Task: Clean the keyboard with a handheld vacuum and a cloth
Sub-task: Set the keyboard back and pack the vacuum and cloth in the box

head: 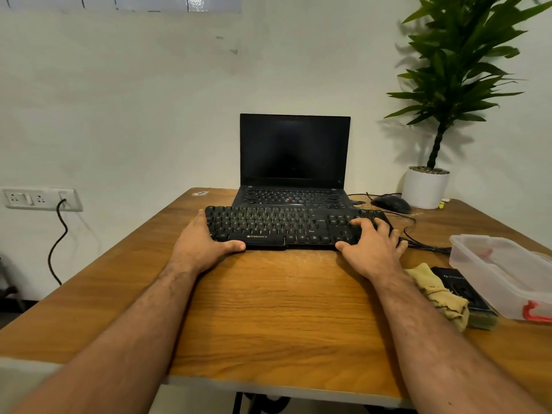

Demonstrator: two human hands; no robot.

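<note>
- Two hands hold the black keyboard (286, 227) by its ends: the left hand (203, 243) grips the left end, thumb curled under the front edge, and the right hand (372, 248) lies over the number pad with fingers bent on the keys and thumb at the front edge.
- The step in hand looks like positioning the keyboard for cleaning, which has not yet begun.
- To do it well, I would draw the keyboard toward the bare near part of the table (268, 309), level and with both ends moving together, minding the cable (418, 243) trailing off its right end.
- The keyboard sits flat on the table, just in front of an open laptop (294, 156) with a dark screen; its keys are dull and look dusty, with pale legends.
- A yellow cloth (436, 291) lies near the right forearm, beside a dark object that may be the vacuum; I cannot tell for sure.
</note>
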